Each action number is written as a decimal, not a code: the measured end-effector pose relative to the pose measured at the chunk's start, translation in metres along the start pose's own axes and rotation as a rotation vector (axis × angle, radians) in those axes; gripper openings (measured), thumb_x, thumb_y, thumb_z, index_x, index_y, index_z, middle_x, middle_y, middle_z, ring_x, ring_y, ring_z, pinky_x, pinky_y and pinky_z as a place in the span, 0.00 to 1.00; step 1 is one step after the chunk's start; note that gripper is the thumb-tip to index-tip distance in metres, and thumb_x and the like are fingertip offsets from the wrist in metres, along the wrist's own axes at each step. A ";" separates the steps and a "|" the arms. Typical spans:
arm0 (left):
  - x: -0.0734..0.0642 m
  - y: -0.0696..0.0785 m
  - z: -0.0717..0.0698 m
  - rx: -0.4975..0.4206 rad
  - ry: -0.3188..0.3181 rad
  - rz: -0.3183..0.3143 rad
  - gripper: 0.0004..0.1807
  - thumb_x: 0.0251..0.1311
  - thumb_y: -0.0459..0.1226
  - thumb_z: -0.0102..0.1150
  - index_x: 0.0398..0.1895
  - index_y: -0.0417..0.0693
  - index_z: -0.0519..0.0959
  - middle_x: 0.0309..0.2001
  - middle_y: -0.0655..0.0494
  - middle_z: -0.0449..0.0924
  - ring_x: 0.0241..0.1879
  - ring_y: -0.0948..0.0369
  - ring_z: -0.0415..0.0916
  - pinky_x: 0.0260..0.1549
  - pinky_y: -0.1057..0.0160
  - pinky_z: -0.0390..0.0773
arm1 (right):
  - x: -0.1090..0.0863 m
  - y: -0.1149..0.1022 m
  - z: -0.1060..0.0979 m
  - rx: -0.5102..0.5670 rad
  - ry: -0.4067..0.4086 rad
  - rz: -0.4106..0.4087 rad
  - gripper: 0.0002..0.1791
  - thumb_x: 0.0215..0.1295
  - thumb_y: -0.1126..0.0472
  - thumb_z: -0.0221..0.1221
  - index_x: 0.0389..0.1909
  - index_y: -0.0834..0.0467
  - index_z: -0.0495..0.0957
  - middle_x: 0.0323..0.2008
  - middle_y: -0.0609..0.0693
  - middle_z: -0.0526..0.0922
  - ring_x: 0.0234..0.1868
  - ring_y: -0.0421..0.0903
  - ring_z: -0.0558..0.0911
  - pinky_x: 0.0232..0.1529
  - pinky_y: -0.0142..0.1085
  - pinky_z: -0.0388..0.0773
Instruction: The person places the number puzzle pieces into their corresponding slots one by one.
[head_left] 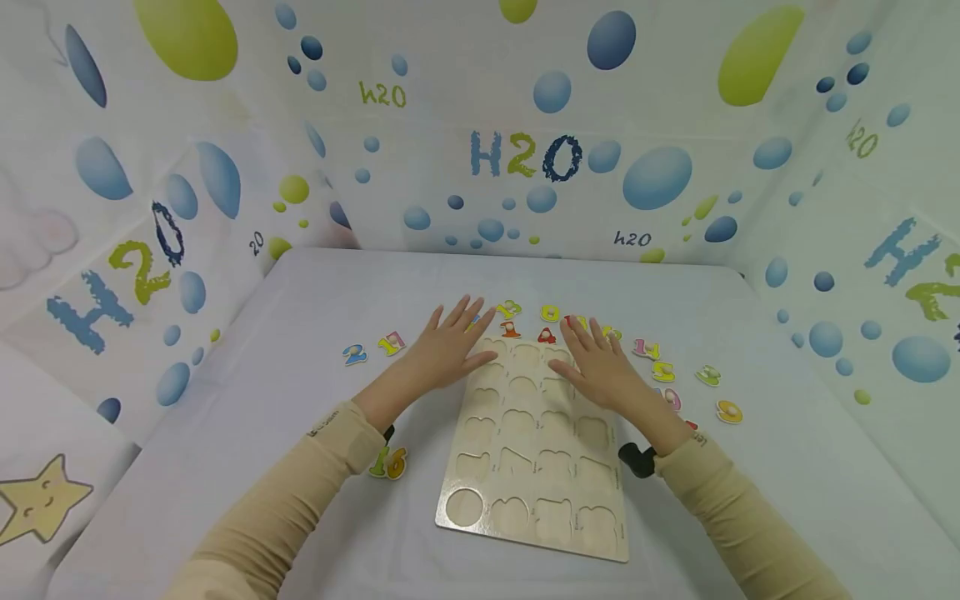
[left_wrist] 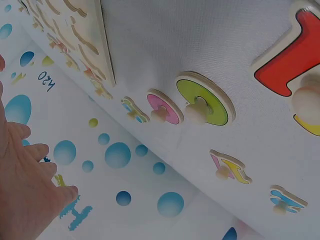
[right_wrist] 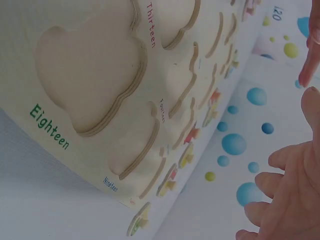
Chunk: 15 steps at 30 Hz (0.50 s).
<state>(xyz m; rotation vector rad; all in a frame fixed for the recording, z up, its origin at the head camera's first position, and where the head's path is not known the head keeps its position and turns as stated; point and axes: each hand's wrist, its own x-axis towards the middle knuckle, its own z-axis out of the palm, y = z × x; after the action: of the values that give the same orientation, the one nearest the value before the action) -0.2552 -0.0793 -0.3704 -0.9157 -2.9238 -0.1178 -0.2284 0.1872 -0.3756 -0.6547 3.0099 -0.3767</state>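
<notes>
A pale wooden number-puzzle board (head_left: 525,533) lies in front of the person, its number-shaped recesses showing bare wood. Over its far left corner the left hand (head_left: 450,348) is held with fingers spread, gripping nothing. The right hand (head_left: 603,371) hovers at the far right side, fingers straight and thumb pointing inward. Knobbed number pieces lie just beyond the fingertips, among them a red 4 (head_left: 547,336) and a yellow 0 (head_left: 550,313); others are partly hidden behind the hands. Words such as "Eighteen" are printed beside the recesses in the right wrist view.
A blue 2 (head_left: 355,355) and a pink-and-yellow piece (head_left: 392,342) lie left on the white tabletop (head_left: 285,358). A 16 (head_left: 396,463) is by the left sleeve. To the right are a 14 (head_left: 646,348) and an orange piece (head_left: 728,412). Patterned cloth (head_left: 450,108) hangs around the table.
</notes>
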 end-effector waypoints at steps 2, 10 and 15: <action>0.000 0.000 0.000 -0.001 -0.001 0.000 0.38 0.68 0.58 0.38 0.74 0.48 0.47 0.73 0.47 0.40 0.71 0.50 0.31 0.64 0.43 0.37 | 0.000 0.000 0.001 0.000 0.001 -0.003 0.40 0.72 0.42 0.42 0.72 0.63 0.41 0.72 0.59 0.40 0.70 0.59 0.34 0.64 0.58 0.34; -0.005 0.002 0.002 0.012 0.001 -0.002 0.38 0.68 0.58 0.37 0.74 0.48 0.48 0.73 0.47 0.41 0.71 0.51 0.31 0.64 0.43 0.40 | -0.013 -0.002 0.005 0.026 -0.017 -0.015 0.41 0.71 0.40 0.41 0.72 0.63 0.42 0.72 0.61 0.41 0.70 0.61 0.36 0.64 0.59 0.36; -0.013 0.003 -0.001 -0.019 0.018 -0.002 0.38 0.68 0.58 0.39 0.73 0.47 0.51 0.73 0.47 0.42 0.71 0.50 0.31 0.63 0.42 0.40 | -0.032 -0.004 0.005 0.077 -0.058 -0.004 0.42 0.71 0.40 0.41 0.72 0.65 0.42 0.71 0.65 0.42 0.69 0.64 0.40 0.64 0.59 0.41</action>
<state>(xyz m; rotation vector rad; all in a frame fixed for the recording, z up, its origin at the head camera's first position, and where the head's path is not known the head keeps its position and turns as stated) -0.2424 -0.0844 -0.3708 -0.9093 -2.9123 -0.1536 -0.1968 0.1957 -0.3794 -0.6536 2.9240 -0.4625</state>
